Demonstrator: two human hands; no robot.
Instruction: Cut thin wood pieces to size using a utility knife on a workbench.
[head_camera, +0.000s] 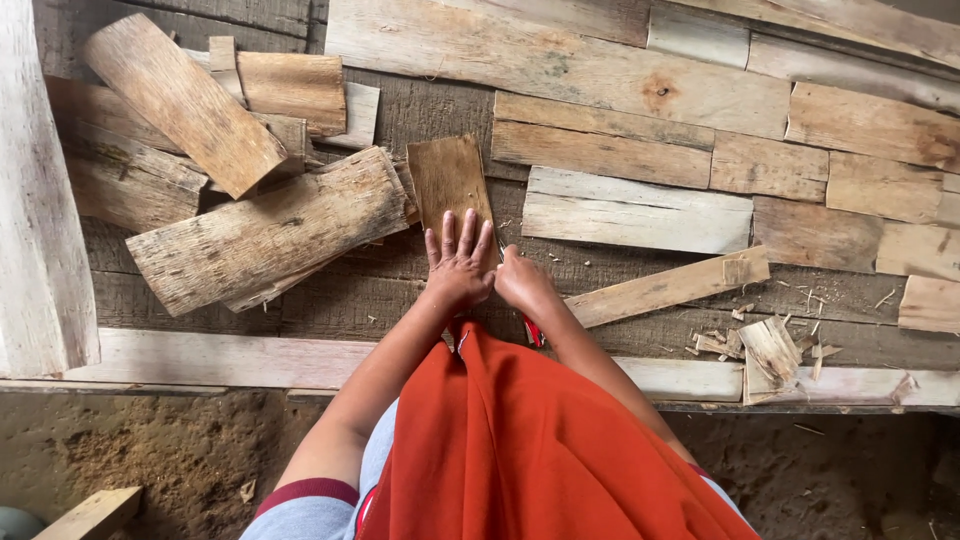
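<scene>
A loose heap of rough bark-faced offcuts (262, 232) lies at the upper left of the plank desk (400, 290), the pieces overlapping at angles; the topmost slab (182, 100) slants across the pile. Pale flat boards (637, 208) lie side by side in rows across the right. A narrow strip (668, 287) lies tilted below them, and beside its lower end sit small chips and splinters (770, 345). A thick pale beam (40, 190) runs down the left edge. Below the desk is bare earth (170, 450).
</scene>
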